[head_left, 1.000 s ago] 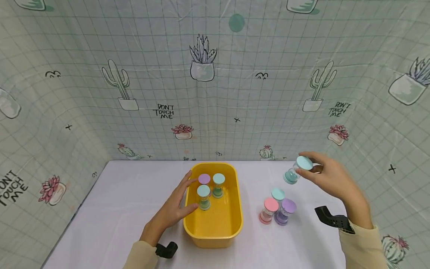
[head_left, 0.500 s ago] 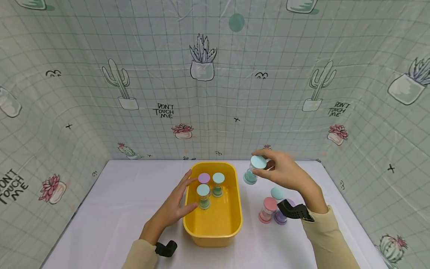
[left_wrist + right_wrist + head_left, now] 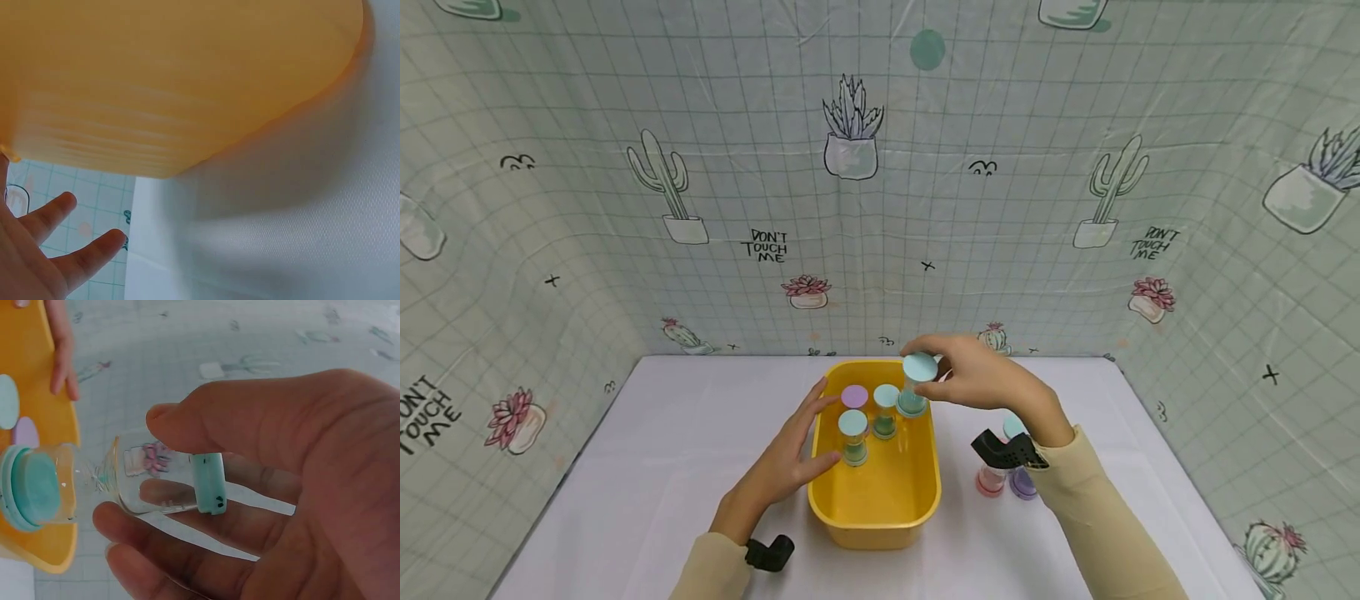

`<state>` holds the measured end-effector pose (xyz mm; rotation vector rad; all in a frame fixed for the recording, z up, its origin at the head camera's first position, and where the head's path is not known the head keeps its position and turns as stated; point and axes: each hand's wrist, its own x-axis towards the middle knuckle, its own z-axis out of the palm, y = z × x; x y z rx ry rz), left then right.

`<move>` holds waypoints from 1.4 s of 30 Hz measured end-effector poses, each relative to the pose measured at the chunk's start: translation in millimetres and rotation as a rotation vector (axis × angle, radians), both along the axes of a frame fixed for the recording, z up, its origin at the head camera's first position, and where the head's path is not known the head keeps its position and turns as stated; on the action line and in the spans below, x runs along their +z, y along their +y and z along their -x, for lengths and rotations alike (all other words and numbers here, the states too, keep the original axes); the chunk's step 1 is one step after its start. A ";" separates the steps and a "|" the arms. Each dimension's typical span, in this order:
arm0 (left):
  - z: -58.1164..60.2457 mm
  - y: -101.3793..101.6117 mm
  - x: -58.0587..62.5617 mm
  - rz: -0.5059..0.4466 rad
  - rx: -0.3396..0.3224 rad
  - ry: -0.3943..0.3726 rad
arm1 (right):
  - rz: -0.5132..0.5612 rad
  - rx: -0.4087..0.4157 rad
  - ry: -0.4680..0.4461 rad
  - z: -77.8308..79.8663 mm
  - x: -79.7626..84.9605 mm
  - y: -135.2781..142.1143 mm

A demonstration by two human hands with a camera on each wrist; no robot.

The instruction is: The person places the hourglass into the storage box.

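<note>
My right hand (image 3: 973,375) pinches a teal-capped sand timer (image 3: 131,475) by its upper end, thumb on one side and fingers on the other. In the head view this timer overlaps the far right rim of the yellow bin (image 3: 880,504). Teal sand fills its lower bulb. Inside the bin stand a purple-topped sand timer (image 3: 854,397), a teal-topped one (image 3: 885,410) behind, and another teal-topped one (image 3: 853,437) nearer. My left hand (image 3: 782,458) lies along the bin's left rim with its fingers extended; in the left wrist view its fingers (image 3: 94,256) show beside the bin's wall.
Right of the bin, partly hidden by my right wrist, stand a pink sand timer (image 3: 990,481), a purple one (image 3: 1024,483) and a teal-topped one (image 3: 1013,426). A white cloth (image 3: 685,433) covers the table. Behind hangs a grid curtain (image 3: 880,225) printed with cacti.
My right hand has carried the teal sand timer leftward, from above the right side of the table to the bin's far right rim. My left hand has stayed in place.
</note>
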<state>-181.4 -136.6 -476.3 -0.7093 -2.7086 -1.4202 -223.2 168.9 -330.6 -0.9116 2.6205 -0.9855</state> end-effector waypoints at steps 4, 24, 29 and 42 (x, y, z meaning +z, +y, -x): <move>0.5 -0.9 0.7 0.001 0.003 -0.007 | -0.085 0.060 0.004 6.4 -2.4 -15.5; -1.9 -11.7 -2.8 -0.026 -0.007 -0.002 | -0.255 0.196 -0.091 22.9 -53.4 -64.7; -0.8 -9.2 -2.5 -0.029 -0.012 -0.006 | -0.306 0.180 -0.101 23.4 -56.3 -69.1; 1.9 -3.9 -3.6 -0.039 -0.041 -0.009 | -0.408 0.188 -0.100 29.4 -62.9 -70.4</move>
